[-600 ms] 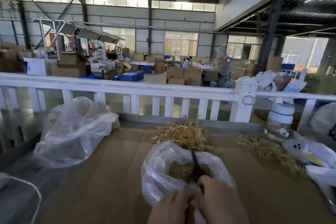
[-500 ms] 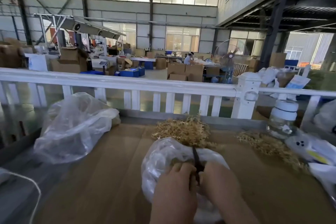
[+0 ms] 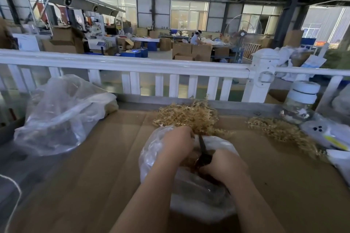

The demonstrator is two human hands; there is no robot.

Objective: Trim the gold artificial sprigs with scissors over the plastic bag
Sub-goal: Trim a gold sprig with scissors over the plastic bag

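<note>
Currently a gold sprig bunch (image 3: 186,117) is gripped by the left hand (image 3: 176,143) at twelve o'clock of the plastic bag (image 3: 151,157); scissors (image 3: 203,149) are clasped by the right hand (image 3: 224,166). Light, springy and easily shed, sprigs are probably best held by stems.

Both hands work over a clear plastic bag (image 3: 151,155) on the cardboard-covered counter (image 3: 94,176). The left hand (image 3: 176,143) grips the near end of a pile of gold sprigs (image 3: 189,117) at the bag's far rim. The right hand (image 3: 223,166) grips dark scissors (image 3: 203,149), blades pointing away toward the sprigs. More gold sprigs (image 3: 284,132) lie to the right, near a white-lidded jar (image 3: 301,100). A crumpled bag (image 3: 62,113) sits far left by the white railing (image 3: 132,64).
</note>
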